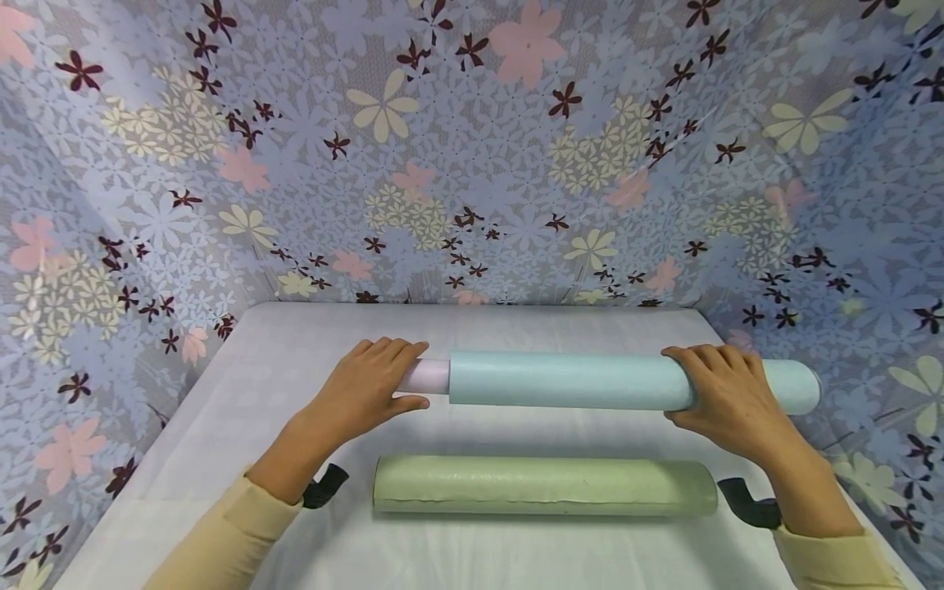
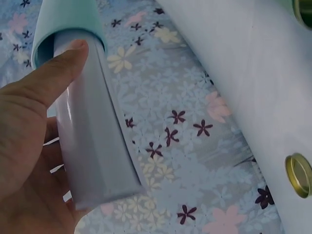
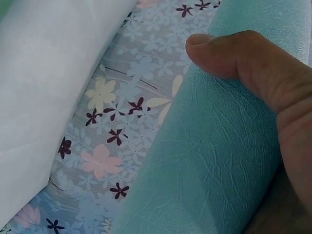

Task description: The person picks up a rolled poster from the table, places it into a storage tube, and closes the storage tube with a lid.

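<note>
My left hand [image 1: 372,385] grips a pale lilac roll [image 1: 429,376] that sticks out of the left end of a light blue tube [image 1: 568,380]. In the left wrist view, the thumb lies along the lilac roll [image 2: 92,122] close to the tube's open mouth [image 2: 70,22], and a lengthwise edge of the roll shows. Near the tube's right end, my right hand [image 1: 726,397] holds it from above, the thumb on the near side. The right wrist view shows the tube's creased, textured surface [image 3: 195,156]. The tube is held level above the table; most of the lilac roll is hidden inside.
A green roll [image 1: 546,485] lies across the white-covered table [image 1: 516,557], nearer to me. Flowered cloth [image 1: 472,164] hangs behind and at both sides. Black curved pieces [image 1: 748,501] sit by both wrists. A small gold-coloured round thing [image 2: 298,175] shows in the left wrist view.
</note>
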### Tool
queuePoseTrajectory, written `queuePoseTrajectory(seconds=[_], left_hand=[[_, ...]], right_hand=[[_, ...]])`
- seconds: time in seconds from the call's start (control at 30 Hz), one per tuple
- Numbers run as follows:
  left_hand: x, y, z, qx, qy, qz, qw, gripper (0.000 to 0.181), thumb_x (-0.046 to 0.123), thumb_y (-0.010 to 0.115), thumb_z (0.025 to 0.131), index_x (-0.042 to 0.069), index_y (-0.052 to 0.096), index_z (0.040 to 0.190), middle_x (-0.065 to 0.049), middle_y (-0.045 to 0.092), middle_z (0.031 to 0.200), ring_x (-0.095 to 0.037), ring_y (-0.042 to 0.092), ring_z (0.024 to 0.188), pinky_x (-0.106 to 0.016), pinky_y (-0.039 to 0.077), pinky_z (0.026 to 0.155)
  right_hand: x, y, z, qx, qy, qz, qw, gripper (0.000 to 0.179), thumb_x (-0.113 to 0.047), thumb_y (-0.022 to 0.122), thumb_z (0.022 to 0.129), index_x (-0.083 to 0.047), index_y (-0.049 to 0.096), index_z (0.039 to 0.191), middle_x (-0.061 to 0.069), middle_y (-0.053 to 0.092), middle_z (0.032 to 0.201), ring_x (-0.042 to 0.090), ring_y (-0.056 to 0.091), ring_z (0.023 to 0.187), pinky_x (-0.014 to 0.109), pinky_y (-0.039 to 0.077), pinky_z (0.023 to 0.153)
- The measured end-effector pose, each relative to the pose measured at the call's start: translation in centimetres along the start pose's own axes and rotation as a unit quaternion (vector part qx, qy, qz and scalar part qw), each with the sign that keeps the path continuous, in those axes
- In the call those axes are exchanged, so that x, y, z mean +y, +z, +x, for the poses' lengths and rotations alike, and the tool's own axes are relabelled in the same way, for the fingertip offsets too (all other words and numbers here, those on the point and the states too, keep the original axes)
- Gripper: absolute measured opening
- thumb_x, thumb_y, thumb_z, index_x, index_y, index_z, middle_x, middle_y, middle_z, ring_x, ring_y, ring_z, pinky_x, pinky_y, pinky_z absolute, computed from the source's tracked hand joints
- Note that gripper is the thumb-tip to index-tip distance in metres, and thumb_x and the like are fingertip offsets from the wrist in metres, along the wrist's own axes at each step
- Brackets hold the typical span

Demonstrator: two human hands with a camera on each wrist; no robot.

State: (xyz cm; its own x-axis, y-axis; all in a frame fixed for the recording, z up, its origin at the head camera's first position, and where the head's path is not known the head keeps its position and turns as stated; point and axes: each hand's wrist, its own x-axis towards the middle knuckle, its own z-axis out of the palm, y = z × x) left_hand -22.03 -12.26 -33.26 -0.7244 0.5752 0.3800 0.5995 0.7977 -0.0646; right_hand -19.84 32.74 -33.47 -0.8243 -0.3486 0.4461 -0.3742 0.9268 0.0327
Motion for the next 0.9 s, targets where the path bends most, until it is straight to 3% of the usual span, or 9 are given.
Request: queuePoseTrajectory(seconds=[0.6, 0.9], left_hand=[[-2.8, -1.2, -2.5, 0.034, -0.034, -0.069, 0.9964, 0.067, 0.046, 0.075, 0.075, 0.013, 0.055, 0.129, -0.004, 0.062, 0.119, -0.023, 0.059, 0.106, -0.044, 0.048, 0.088], [-4.2, -1.2, -4.0, 0.035, -0.06, -0.103, 0.9922, 0.065, 0.041, 0.075, 0.077, 0.013, 0.052, 0.131, -0.006, 0.061, 0.121, -0.026, 0.059, 0.108, -0.047, 0.047, 0.089]], right_hand=[[0.4, -0.5, -0.3, -0.012, 0.008, -0.003, 0.9999, 0.081, -0.024, 0.087, 0.056, -0.013, 0.049, 0.127, 0.018, 0.057, 0.115, 0.044, 0.045, 0.104, 0.059, 0.03, 0.083], [0.6, -0.5, -0.4, -0.013, 0.008, -0.001, 0.9999, 0.081, -0.023, 0.087, 0.055, -0.013, 0.049, 0.127, 0.019, 0.057, 0.115, 0.045, 0.045, 0.106, 0.06, 0.03, 0.084]])
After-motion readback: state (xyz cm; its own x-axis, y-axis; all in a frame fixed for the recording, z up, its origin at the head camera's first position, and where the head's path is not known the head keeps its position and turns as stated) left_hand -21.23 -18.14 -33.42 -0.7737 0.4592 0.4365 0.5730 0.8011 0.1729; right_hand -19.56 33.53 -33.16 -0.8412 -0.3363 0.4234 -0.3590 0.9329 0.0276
